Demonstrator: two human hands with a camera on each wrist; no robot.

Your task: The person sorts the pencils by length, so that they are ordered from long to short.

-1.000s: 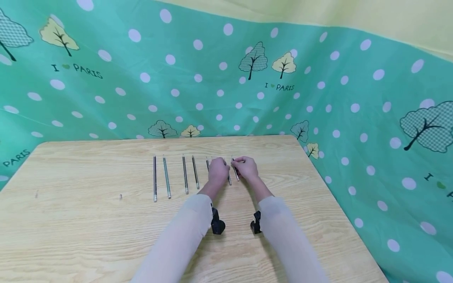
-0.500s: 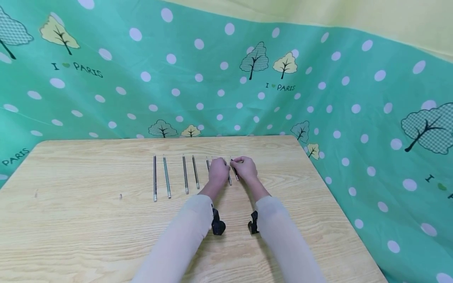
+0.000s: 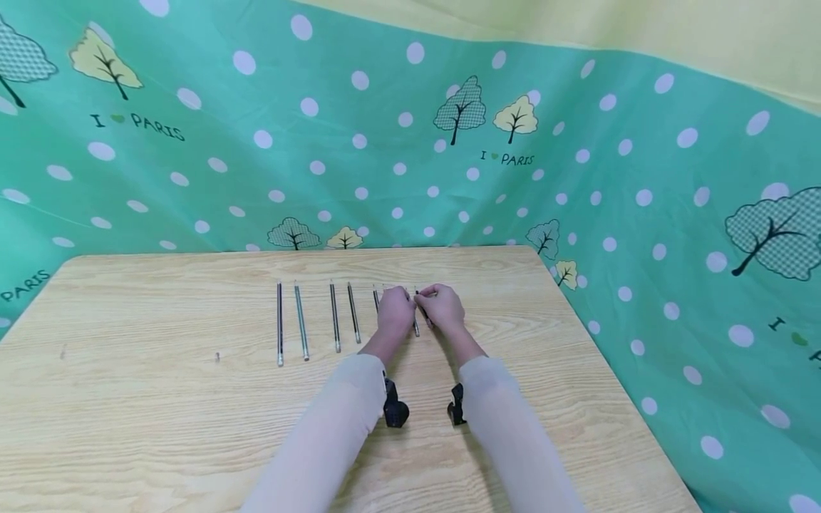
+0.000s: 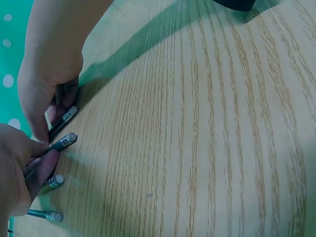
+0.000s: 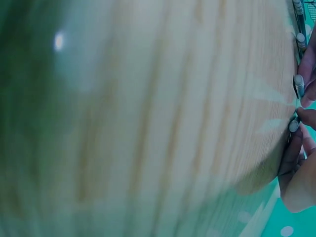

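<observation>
In the head view, my left hand (image 3: 395, 312) is over the right part of a row of pencils. Its thumb and finger pinch a pencil (image 4: 65, 141) near the eraser end, as the left wrist view shows. Just to the right, my right hand (image 3: 444, 306) pinches the rightmost dark pencil (image 4: 65, 120), whose eraser end sticks out from the fingers. The two pencils lie side by side, a small gap between their ends. Below the left hand in the left wrist view are two more pencil ends, one green-sided (image 4: 52, 182) and one teal (image 4: 47, 215).
Further left on the wooden table (image 3: 160, 427) lie a purple-dark pencil (image 3: 279, 324), a teal pencil (image 3: 301, 320) and two dark pencils, one of them (image 3: 335, 317) slightly longer looking. A tiny dark speck (image 3: 217, 356) is left of them. Green printed cloth (image 3: 398, 185) hangs behind.
My right hand has slid a little to the left with its pencil, closer to the left hand. The left hand has stayed in place.
</observation>
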